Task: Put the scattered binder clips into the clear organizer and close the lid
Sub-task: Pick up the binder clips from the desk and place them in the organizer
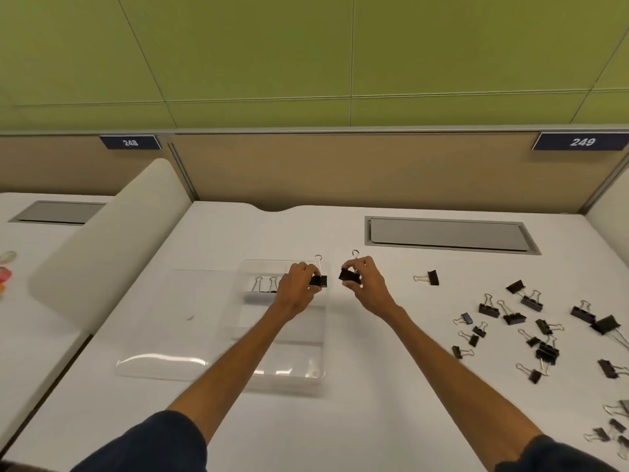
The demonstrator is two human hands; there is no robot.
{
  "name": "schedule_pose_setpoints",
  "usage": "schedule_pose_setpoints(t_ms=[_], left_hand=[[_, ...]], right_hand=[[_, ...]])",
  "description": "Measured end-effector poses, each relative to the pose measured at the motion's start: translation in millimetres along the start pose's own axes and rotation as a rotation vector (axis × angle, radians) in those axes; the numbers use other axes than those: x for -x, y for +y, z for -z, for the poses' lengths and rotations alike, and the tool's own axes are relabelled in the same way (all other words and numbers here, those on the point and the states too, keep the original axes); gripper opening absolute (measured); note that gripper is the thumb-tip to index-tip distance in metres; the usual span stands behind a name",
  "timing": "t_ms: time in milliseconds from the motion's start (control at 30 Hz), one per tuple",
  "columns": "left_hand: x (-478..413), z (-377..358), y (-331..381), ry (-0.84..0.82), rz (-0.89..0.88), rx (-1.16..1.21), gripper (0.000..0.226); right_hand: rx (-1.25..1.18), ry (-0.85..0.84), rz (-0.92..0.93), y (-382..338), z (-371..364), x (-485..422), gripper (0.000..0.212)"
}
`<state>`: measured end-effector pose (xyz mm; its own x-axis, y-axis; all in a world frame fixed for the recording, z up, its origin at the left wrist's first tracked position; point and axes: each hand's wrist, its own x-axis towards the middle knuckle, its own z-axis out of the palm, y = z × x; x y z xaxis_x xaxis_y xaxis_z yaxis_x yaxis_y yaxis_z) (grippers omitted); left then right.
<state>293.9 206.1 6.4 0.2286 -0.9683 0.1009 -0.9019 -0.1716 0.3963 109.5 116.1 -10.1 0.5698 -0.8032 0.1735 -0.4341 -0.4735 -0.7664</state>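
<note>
In the head view, the left hand (297, 286) pinches a black binder clip (320, 280) in its fingers over the far end of the clear organizer (289, 378). The right hand (369, 284) pinches a second binder clip (350, 275) just beside it. The organizer's lid (163, 335) lies open on the white tabletop (374, 386), and the scattered clips (510, 316) lie to the right.

We're in an open-plan office or study hall, at a row of numbered desk bays. Plates reading 248 (130, 142) and 249 (582, 142) sit on the tan back partition (340, 172). A cream divider (112, 229) splits this white desk (357, 403) from its neighbour. There's a grey cable hatch (449, 235) set into the top, green wall panels (272, 56) above, and binder clips (512, 316) lying about.
</note>
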Motion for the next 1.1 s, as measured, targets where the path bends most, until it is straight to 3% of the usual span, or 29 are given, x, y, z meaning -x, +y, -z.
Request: schedule_pose_setpoints(t_ms=[467,933,1100], left_hand=[[25.6,43.3,-139.5,-0.056,0.105,-0.253,0.027],[9.9,34.6,-161.2,-0.13,-0.053,-0.36,0.023],[11.1,36.8,-165.2,-0.118,0.002,-0.283,0.026]], right_hand=[[0.056,-0.172,0.096,-82.1,-125.6,-47.0,0.028],[0.186,-0.218,0.066,-88.4,-161.1,-55.0,0.022],[0.334,-0.228,0.086,-89.3,-162.3,-59.3,0.024]])
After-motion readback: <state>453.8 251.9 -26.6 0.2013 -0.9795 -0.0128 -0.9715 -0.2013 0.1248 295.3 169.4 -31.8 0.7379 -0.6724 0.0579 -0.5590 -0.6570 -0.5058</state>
